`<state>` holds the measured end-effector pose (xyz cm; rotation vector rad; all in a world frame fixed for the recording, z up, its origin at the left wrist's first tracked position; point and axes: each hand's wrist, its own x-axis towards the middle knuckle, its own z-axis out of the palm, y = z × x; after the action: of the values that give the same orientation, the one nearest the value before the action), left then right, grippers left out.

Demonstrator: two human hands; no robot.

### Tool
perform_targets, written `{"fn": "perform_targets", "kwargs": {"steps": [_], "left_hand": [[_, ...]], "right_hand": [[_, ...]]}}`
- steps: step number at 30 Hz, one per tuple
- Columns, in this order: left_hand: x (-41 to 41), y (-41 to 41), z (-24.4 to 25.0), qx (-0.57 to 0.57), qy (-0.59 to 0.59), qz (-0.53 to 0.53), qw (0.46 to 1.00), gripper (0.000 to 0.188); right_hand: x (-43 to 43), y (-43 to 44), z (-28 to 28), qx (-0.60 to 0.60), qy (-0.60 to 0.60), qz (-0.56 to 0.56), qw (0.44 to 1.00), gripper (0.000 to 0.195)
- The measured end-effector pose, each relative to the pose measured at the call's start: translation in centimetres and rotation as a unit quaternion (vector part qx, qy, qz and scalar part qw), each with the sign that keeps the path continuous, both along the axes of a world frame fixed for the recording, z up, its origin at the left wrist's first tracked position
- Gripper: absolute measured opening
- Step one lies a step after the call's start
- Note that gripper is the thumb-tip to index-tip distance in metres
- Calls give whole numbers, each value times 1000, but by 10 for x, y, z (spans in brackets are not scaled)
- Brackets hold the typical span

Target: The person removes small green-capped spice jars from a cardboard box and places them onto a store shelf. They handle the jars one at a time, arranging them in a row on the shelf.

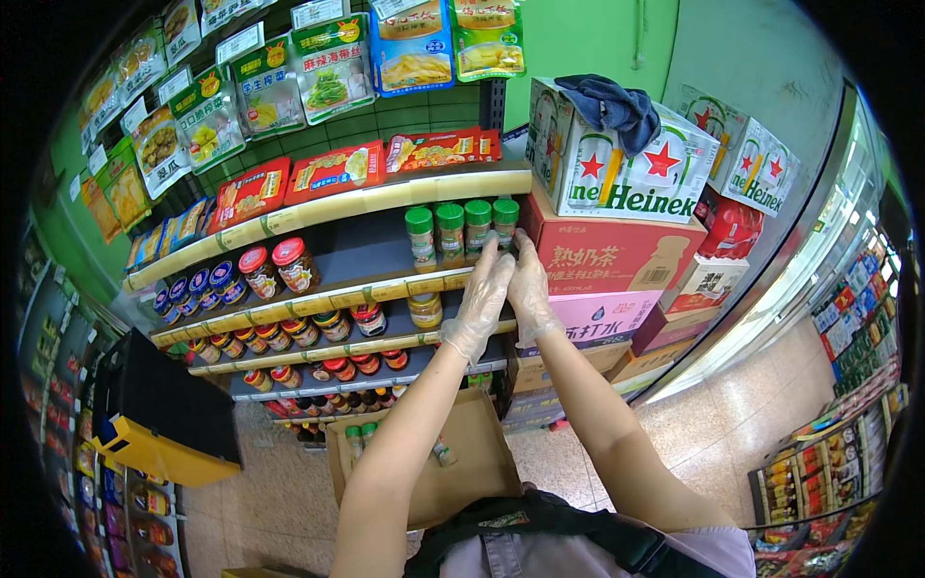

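Several spice shaker jars with green lids stand in a row at the right end of a dark metal shelf. My left hand, in a clear plastic glove, is raised before the two right-hand jars. Beside it my right hand, gloved too, has its fingertips at the rightmost jar. The hands nearly touch, and whether either grips a jar is hidden by the fingers. Below my arms an open cardboard box holds a few more green-lidded jars, some partly behind my left forearm.
Red-lidded jars and blue-lidded jars share the shelf. Red food packets lie above, under hanging pouches. Stacked drink cartons adjoin the shelf's right end, topped by a beer carton with a blue cloth.
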<state>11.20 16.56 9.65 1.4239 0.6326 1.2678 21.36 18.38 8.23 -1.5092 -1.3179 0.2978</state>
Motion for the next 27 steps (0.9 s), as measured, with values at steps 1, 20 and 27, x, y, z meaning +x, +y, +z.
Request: {"fn": "perform_targets", "kwargs": {"steps": [1, 20, 27], "left_hand": [[2, 1, -1, -1, 7, 3, 1000, 68], [17, 16, -11, -3, 31, 15, 999, 69], [-7, -25, 1, -64, -12, 3, 998, 64]], "right_hand": [[1, 1, -1, -4, 0, 1, 1000, 53], [4, -5, 9, -48, 133, 51, 989, 47], [-2, -34, 13, -43, -29, 3, 999, 50]]}}
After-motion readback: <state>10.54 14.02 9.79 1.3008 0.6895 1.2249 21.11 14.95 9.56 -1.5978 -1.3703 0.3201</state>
